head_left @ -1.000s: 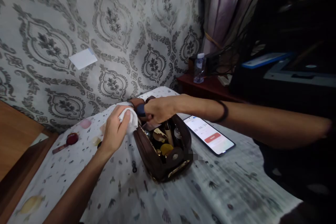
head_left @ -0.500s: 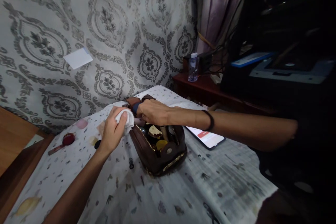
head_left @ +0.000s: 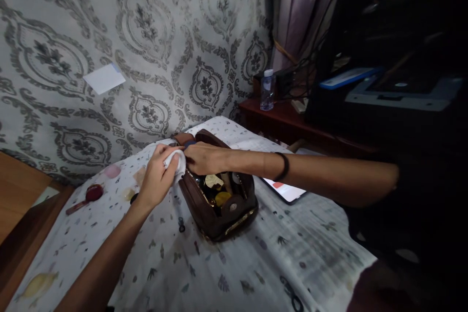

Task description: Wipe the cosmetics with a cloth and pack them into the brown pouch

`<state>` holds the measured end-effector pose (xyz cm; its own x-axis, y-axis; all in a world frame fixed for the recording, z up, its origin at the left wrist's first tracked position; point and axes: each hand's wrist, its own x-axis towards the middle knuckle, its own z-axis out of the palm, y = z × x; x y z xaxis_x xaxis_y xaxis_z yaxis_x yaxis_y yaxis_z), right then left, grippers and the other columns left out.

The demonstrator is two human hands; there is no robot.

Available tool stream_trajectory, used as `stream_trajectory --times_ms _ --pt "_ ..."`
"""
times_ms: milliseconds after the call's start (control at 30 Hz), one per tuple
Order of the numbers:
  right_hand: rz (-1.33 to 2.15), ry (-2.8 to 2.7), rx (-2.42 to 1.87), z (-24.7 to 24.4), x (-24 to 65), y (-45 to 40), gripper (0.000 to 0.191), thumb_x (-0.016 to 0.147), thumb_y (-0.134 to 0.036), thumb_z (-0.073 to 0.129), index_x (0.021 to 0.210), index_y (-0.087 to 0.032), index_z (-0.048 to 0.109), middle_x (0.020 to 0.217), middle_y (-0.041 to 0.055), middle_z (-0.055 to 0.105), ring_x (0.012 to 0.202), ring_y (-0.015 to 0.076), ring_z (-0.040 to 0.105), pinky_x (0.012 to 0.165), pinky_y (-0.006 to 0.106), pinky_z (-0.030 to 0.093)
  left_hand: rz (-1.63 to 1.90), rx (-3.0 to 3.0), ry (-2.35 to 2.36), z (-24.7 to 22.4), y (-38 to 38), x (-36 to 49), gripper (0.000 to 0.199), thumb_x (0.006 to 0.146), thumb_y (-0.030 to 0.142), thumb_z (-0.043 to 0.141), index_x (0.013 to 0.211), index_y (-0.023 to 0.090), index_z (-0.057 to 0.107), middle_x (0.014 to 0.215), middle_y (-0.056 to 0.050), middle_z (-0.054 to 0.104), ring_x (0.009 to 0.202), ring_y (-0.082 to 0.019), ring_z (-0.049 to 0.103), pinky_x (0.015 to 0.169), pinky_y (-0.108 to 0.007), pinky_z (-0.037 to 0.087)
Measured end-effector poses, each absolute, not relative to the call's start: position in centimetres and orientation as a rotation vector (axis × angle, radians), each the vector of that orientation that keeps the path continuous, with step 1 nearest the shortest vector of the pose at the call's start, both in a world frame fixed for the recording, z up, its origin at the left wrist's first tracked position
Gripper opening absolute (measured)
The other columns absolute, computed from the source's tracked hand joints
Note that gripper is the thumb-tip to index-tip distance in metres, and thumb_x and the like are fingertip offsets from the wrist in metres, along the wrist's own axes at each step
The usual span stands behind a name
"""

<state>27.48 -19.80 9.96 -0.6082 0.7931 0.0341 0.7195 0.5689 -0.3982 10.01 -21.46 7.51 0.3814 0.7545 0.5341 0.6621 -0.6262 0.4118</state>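
Grey-and-white patterned wallpaper [head_left: 153, 34] is noted behind a printed sheet [head_left: 164, 263]; positions are read from a dial centred on the brown bag [head_left: 193, 204]. At nine o'clock, well apart, a dark red round item [head_left: 94, 192] is observed, with a pink item [head_left: 112, 171] placed just beyond it. At ten o'clock a white card [head_left: 104, 78] is seen against the wallpaper.

Between nine and ten o'clock, beside the bag's far left edge, a white cloth [head_left: 177, 162] is grasped by the left hand [head_left: 157, 178], with the thumb pressed along it. At eleven o'clock the right hand [head_left: 204, 157] is extended across the bag's far end and brought close to the cloth. Its fingers are largely concealed; whether the blue item [head_left: 190, 145] just beyond is gripped cannot be told.

The bag is found unzipped, a yellow item [head_left: 223, 199] being visible inside. At one o'clock a clear bottle [head_left: 267, 90] is stood upright on a red table [head_left: 252, 107]. At three o'clock a phone [head_left: 288, 192] is partly covered by the right forearm.
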Motion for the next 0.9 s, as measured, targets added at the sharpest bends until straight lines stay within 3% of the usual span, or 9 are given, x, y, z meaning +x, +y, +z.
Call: stream_trajectory --times_ms 67,167,333,567,800,900 --pt "0.449 -2.640 -1.223 9.9 27.8 -19.7 0.021 0.084 -0.013 0.061 0.100 -0.010 0.074 0.099 0.0132 0.076 0.093 0.0230 0.070 0.072 0.024 0.044 0.974 2.571 1.303 8.0 -21.3 10.1 0.032 0.098 0.034 0.041 0.095 0.017 0.068 0.097 -0.006 0.056 0.098 -0.021 0.058 0.090 -0.033 0.045" --pt "0.439 -2.704 -1.165 10.4 28.5 -19.4 0.015 0.083 -0.018 0.062 0.086 -0.010 0.074 0.077 0.0060 0.071 0.074 0.0170 0.063 0.061 0.024 0.037 0.863 2.656 1.350 8.6 -21.1 10.1 0.033 0.098 0.034 0.040 0.080 0.017 0.063 0.094 -0.005 0.055 0.091 -0.020 0.057 0.085 -0.033 0.044" --pt "0.623 -2.458 -1.170 11.3 29.9 -19.1 0.016 0.080 -0.016 0.059 0.069 -0.012 0.069 0.054 -0.0031 0.052 0.061 0.0123 0.050 0.059 0.024 0.032 0.827 2.713 1.328 8.9 -21.0 10.3 0.032 0.098 0.034 0.040 0.079 0.018 0.060 0.092 -0.005 0.054 0.089 -0.020 0.057 0.084 -0.033 0.044" --pt "0.978 -2.354 -1.089 9.1 29.6 -19.8 0.017 0.078 -0.009 0.052 0.067 -0.012 0.065 0.061 -0.0021 0.058 0.056 0.0095 0.051 0.057 0.020 0.041 0.925 2.649 1.236 8.7 -20.7 10.3 0.031 0.099 0.033 0.041 0.079 0.018 0.060 0.090 -0.005 0.054 0.088 -0.020 0.057 0.084 -0.032 0.045" --pt "0.910 -2.304 -1.028 8.1 29.6 -19.6 0.014 0.076 -0.019 0.059 0.075 -0.014 0.072 0.069 0.0027 0.068 0.067 0.0163 0.060 0.064 0.024 0.048 1.464 2.282 1.287 5.0 -23.1 8.7 0.025 0.100 0.028 0.041 0.107 0.017 0.063 0.105 -0.008 0.065 0.103 -0.021 0.060 0.094 -0.033 0.045" --pt "0.880 -2.255 -1.089 7.7 29.5 -19.5 0.015 0.076 -0.024 0.062 0.077 -0.016 0.075 0.071 0.0028 0.071 0.070 0.0181 0.063 0.065 0.024 0.049 1.462 2.124 1.382 2.7 -24.9 6.8 0.025 0.100 0.031 0.043 0.113 0.018 0.060 0.109 -0.008 0.067 0.105 -0.021 0.062 0.092 -0.032 0.046"
